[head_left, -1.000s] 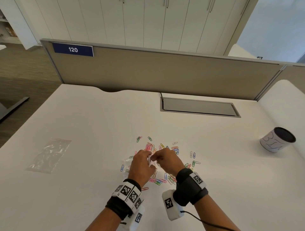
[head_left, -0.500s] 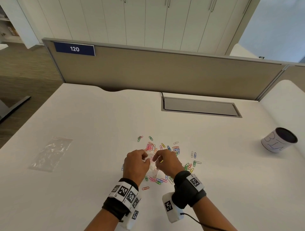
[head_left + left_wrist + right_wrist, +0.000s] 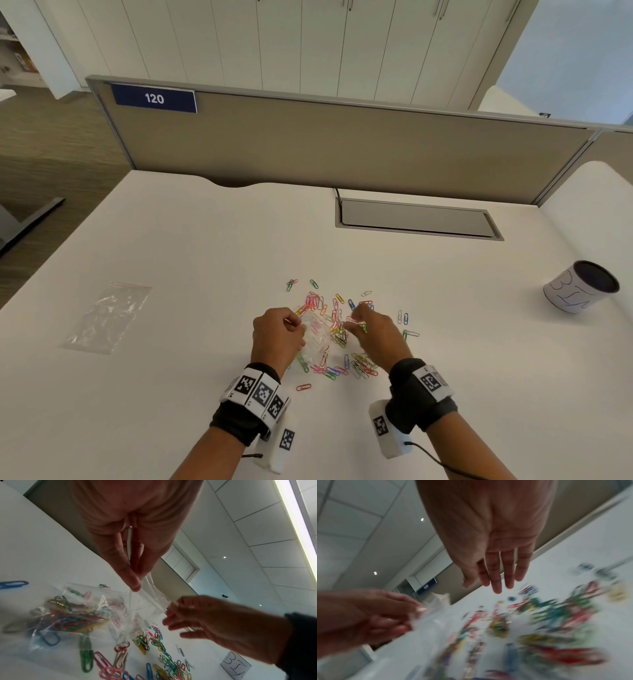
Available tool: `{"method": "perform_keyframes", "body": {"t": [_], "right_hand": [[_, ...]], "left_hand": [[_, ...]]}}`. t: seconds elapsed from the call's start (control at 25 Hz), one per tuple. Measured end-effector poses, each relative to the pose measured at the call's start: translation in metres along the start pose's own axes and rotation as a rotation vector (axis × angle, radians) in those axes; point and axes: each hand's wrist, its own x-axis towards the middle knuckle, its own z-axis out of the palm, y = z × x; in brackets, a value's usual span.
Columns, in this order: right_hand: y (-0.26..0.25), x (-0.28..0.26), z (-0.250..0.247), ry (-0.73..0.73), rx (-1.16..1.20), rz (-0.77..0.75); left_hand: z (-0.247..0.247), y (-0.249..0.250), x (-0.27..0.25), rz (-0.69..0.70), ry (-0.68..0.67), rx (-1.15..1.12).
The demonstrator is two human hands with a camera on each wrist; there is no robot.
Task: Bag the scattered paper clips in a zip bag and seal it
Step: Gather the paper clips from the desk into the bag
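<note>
Bag [image 3: 96, 615], clear crinkly plastic, sits near the surface's [image 3: 205, 257] front centre, partly filled with clips [image 3: 68, 620]; many thin bright wire loops still loose at its 3 and 5 o'clock [image 3: 359, 366]. Roughly half done by my read; rest to load, then seal. Left hand [image 3: 277, 337] has a pinching grip on the bag's mouth edge. Right hand [image 3: 375, 330] has fingers straight, holding nothing, over the pile. Spare flat bag [image 3: 106, 317] at 9 o'clock, cup [image 3: 579, 291] at 3 o'clock.
</note>
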Motion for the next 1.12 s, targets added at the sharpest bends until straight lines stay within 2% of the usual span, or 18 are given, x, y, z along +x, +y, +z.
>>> {"method": "perform_keyframes", "body": {"t": [0.08,0.2,0.32,0.48,0.8,0.88,0.96,1.04,1.12], "right_hand": [[0.026,-0.002,-0.007,-0.043,-0.226,0.124],[0.044,-0.009,-0.002,-0.165,-0.255,0.216],[0.042,-0.011,0.012,-0.172,-0.275,0.137],[0.044,-0.01,0.024,-0.047,-0.209,0.058],[0.037,-0.009,0.024,0.04,-0.389,-0.062],[0.038,-0.01,0.02,0.076,-0.289,-0.01],[0.043,-0.009,0.013,0.147,-0.07,0.098],[0.047,-0.008,0.005,0.207,0.24,0.196],[0.042,-0.012,-0.002,0.221,0.662,0.256]], "left_hand": [[0.001,0.0,0.001,0.009,-0.006,-0.014],[0.005,-0.002,0.002,0.015,-0.014,-0.013],[0.009,-0.001,0.0,0.009,-0.037,-0.027],[0.01,0.001,-0.001,0.024,-0.039,-0.014],[0.008,0.001,-0.002,0.04,-0.039,-0.002],[0.008,0.001,-0.002,0.043,-0.037,-0.002],[0.007,0.001,-0.002,0.036,-0.033,-0.017],[0.006,0.001,-0.002,0.035,-0.03,-0.023],[0.005,0.002,-0.003,0.047,-0.032,-0.02]]}}
